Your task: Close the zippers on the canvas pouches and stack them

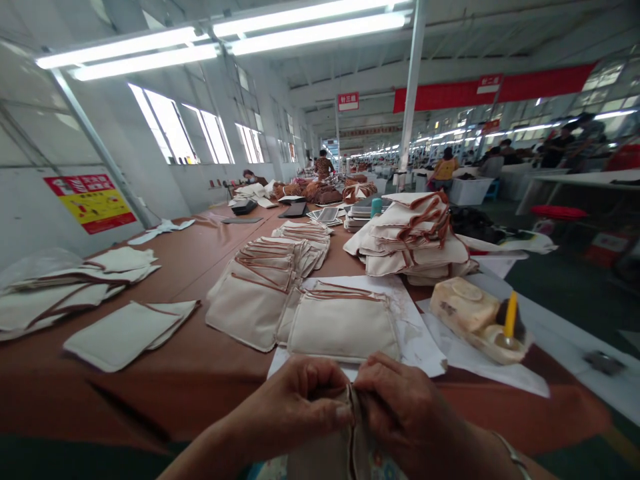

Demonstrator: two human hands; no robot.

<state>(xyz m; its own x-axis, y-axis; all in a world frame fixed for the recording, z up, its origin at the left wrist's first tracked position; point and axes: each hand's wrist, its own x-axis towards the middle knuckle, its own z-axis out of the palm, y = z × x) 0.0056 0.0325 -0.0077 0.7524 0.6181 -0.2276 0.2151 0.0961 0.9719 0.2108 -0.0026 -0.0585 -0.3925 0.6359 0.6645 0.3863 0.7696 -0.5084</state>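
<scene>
My left hand (305, 407) and my right hand (405, 407) meet low in the middle of the head view, in front of the table edge. Both are closed on a cream fabric piece (320, 460) with a dark brown-edged seam or opening running down it. The left thumb and fingers pinch one side near its top; the right fingers grip the other side and partly hide it. Just beyond my hands, a cream fabric panel with brown trim (343, 327) lies on white paper (420, 333). Left of that panel, overlapping cream panels (255, 287) spread back across the table.
The brown-covered table (200, 360) carries more cream pieces (130, 330) at left and a tall stack of cream panels (405, 240) at right. A plastic tub with a yellow-handled brush (510, 317) stands at the right edge. Other people work farther back.
</scene>
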